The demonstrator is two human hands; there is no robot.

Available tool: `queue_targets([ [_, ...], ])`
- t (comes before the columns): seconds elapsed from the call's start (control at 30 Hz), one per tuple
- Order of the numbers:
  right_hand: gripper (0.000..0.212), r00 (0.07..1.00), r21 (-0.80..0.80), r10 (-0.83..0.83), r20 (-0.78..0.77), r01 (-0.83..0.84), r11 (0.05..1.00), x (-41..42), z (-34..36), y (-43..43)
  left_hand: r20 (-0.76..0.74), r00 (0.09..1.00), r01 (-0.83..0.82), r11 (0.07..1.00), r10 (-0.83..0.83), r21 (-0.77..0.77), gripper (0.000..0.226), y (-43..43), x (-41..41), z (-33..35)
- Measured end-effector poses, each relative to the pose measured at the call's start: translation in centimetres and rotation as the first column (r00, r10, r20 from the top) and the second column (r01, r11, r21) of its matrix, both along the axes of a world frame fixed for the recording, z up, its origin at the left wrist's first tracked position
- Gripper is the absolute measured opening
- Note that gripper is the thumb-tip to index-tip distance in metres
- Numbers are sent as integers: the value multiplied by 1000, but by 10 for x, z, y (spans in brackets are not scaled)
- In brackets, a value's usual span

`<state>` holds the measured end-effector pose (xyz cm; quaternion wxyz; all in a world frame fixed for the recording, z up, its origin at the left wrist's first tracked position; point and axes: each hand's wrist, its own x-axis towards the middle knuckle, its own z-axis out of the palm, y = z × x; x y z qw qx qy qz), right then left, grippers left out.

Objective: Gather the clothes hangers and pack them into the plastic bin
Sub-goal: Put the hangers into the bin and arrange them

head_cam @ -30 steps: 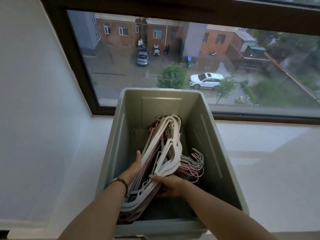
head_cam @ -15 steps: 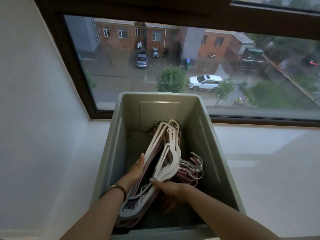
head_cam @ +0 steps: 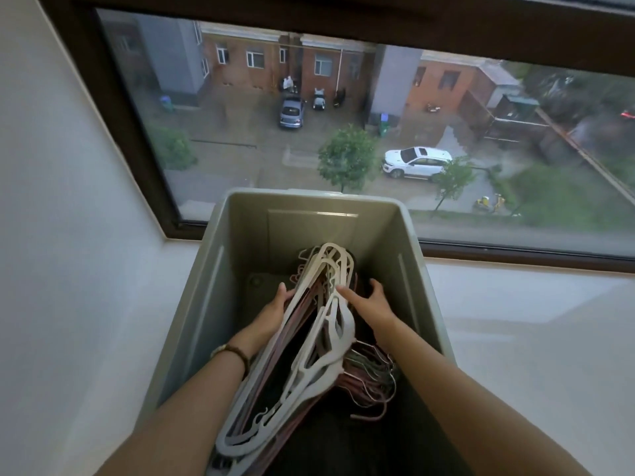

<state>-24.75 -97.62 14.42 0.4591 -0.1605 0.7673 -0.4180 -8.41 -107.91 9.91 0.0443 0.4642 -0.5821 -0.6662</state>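
L hand [head_cam: 273, 309] fingers curled on hangers [head_cam: 319, 338] in bin [head_cam: 220, 286]; R hand [head_cam: 372, 302] fingers spread, tips touching the stack's right side.

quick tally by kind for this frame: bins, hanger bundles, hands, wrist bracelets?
plastic bin: 1
hanger bundle (single hangers too tightly stacked to count): 1
hands: 2, left hand and right hand
bracelet on left wrist: 1
Total: 5
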Motion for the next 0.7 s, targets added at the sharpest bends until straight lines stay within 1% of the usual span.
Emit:
queue_targets([
  [0.03,108,1000,83,2,13,-3,997,-3,-9,-6,9,1000,-28,1000,28,10,58,-6,-6,-5],
  [0.07,116,997,137,1,75,-11,990,-7,-18,-13,28,997,-68,998,68,16,61,-12,-11,-10],
  [0.1,122,984,168,4,181,-35,985,-9,-24,-19,58,990,-132,989,128,62,70,-19,-16,-18],
  [0.13,124,952,172,17,306,-73,982,-12,-34,-24,92,980,-188,970,175,154,83,-27,-20,-27],
  [0.17,118,916,167,35,399,-110,980,-12,-40,-28,122,975,-212,950,188,229,91,-31,-22,-33],
  [0.2,103,890,146,53,453,-133,980,-12,-47,-30,140,975,-204,938,170,281,90,-32,-24,-31],
  [0.27,65,859,79,81,506,-139,987,-8,-54,-31,150,986,-117,942,72,316,80,-33,-24,-35],
  [0.3,55,854,58,83,513,-131,990,-6,-57,-30,132,990,-89,938,46,334,78,-32,-23,-37],
  [0.33,50,856,41,80,511,-118,992,-5,-60,-30,116,993,-60,932,20,356,77,-29,-22,-32],
  [0.43,52,850,-31,86,519,-82,996,-2,-54,-27,7,1000,-18,932,17,363,71,-30,-25,-30],
  [0.47,54,860,-50,102,500,-89,995,-3,-53,-27,-33,999,0,933,13,360,68,-29,-25,-26],
  [0.5,55,871,-54,121,476,-108,993,-2,-51,-25,-82,997,21,932,10,363,68,-29,-24,-23],
  [0.57,52,887,-54,176,428,-169,984,0,-47,-22,-134,991,24,928,28,373,72,-23,-19,-16],
  [0.6,52,896,-35,186,403,-188,982,2,-47,-19,-127,991,13,932,35,362,74,-19,-17,-16],
  [0.63,57,912,-12,180,369,-189,982,4,-48,-15,-99,995,4,943,31,334,75,-15,-17,-21],
  [0.7,73,946,-1,116,302,-121,993,8,-51,-8,13,1000,1,971,-4,241,79,-4,-11,-24],
])
